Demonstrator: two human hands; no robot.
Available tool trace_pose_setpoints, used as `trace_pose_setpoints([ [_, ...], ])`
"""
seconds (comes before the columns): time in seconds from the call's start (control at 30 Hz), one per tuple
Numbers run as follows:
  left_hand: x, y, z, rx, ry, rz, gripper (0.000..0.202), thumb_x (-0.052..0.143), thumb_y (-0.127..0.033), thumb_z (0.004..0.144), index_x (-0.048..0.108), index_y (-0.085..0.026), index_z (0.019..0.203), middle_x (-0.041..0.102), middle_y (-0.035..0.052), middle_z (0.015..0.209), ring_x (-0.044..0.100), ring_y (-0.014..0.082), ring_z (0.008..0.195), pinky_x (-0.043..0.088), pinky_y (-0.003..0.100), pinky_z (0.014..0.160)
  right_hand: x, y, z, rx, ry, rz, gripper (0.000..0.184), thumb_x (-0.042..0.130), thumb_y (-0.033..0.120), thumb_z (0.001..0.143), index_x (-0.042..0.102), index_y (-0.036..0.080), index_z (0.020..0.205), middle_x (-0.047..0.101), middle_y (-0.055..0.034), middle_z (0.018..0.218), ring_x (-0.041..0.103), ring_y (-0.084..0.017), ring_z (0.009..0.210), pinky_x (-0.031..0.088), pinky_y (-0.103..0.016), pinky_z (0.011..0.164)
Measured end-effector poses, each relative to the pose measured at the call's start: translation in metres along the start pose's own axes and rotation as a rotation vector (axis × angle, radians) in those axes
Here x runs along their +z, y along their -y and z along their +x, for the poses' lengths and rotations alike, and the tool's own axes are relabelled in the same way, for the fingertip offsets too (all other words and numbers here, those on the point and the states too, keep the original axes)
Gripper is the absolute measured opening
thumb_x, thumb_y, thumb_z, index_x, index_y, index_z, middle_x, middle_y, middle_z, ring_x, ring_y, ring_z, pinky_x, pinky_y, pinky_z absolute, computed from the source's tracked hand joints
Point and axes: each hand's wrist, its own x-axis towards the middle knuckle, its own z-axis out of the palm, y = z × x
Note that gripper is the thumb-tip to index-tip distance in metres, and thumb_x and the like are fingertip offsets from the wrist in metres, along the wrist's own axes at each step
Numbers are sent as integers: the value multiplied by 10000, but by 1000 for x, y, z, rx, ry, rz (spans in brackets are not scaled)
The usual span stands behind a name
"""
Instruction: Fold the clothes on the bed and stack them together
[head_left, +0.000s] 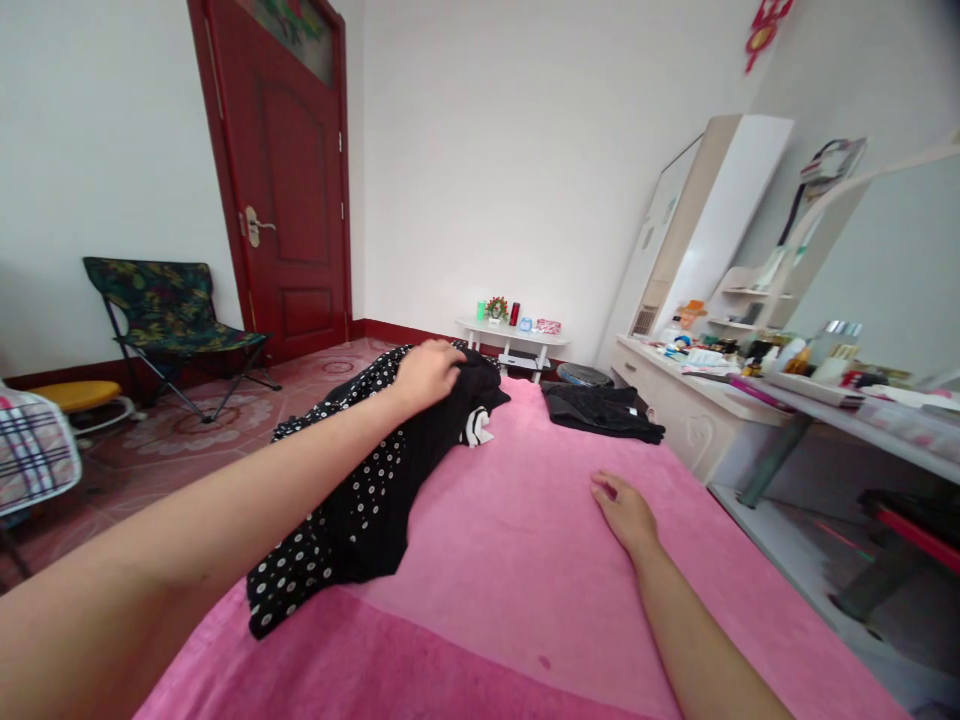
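Observation:
My left hand [427, 372] reaches far forward, its fingers closed on a black garment [469, 395] heaped at the far end of the pink bed cover [525, 560]. A black dress with white polka dots [345, 500] lies along the bed's left side, partly under my left forearm. My right hand [622, 510] rests flat on the pink cover, fingers loosely stretched and holding nothing. A folded black garment [600, 410] lies at the bed's far right corner.
A dresser [675, 390] crowded with bottles and a mirror stands on the right. A small white table [514, 335] sits against the far wall. On the left are a red door [289, 180], a folding chair [165, 320] and a yellow stool [75, 395].

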Motion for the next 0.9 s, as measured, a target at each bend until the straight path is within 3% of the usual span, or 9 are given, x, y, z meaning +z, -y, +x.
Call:
trace_pose_setpoints([
  [0.03,-5,22,3,-137,-119,68,394,458,-308,871,551,-249,1249,543,70,1311,458,275,1227,363,416,1023,1,-1,1,-2,0,-4,387,453,359,819,675,179,1081,603,-75,1256,547,-213,1170,390,-352,1030],
  [0.07,-6,43,2,-280,-168,117,482,511,-351,843,494,-227,1309,497,105,1354,419,313,1256,357,455,1020,1,-2,1,-3,0,-7,388,451,356,819,674,177,1081,604,-76,1255,547,-214,1170,389,-353,1031],
  [0.17,8,91,-15,-695,-42,52,619,524,-545,799,533,-145,1272,570,196,1237,519,367,1137,440,469,893,3,-3,2,1,3,-13,397,443,363,821,670,175,1088,604,-79,1255,545,-218,1172,388,-359,1032],
  [0.27,26,107,-35,-781,4,-4,574,353,-582,869,620,-178,1178,652,177,1098,600,341,1016,469,430,811,3,-4,2,-4,8,-24,403,438,372,823,670,177,1088,604,-78,1255,545,-222,1172,389,-360,1031],
  [0.37,33,103,-44,-693,-113,16,482,334,-522,896,621,-264,1186,668,105,1107,597,298,1035,459,383,830,3,-4,2,-10,6,-35,401,441,371,820,670,180,1089,604,-77,1256,548,-227,1167,396,-359,1023],
  [0.47,30,97,-46,-646,-199,25,481,313,-487,910,664,-233,1120,680,95,1072,592,276,1024,458,350,836,3,-3,2,-13,5,-45,394,441,364,822,670,179,1083,608,-79,1249,554,-230,1157,404,-357,1013],
  [0.67,19,85,-48,-555,-259,86,464,300,-449,921,673,-219,1076,631,59,1163,515,242,1107,419,317,914,5,-2,2,-8,-36,-69,366,458,336,814,677,195,1071,632,-63,1215,579,-228,1120,433,-353,975],
  [0.8,-17,59,-11,-475,-208,48,401,393,-457,884,689,-194,947,669,70,1044,582,248,991,445,320,826,4,2,0,-16,-57,-77,337,472,302,802,694,212,1039,649,-55,1187,594,-227,1090,444,-347,954],
  [0.9,-54,5,42,-414,-202,-111,480,381,-466,892,674,-90,840,690,103,878,614,248,899,447,318,801,2,6,-2,-7,-73,-41,319,489,301,788,706,224,1009,655,-52,1174,595,-224,1087,439,-347,958],
])
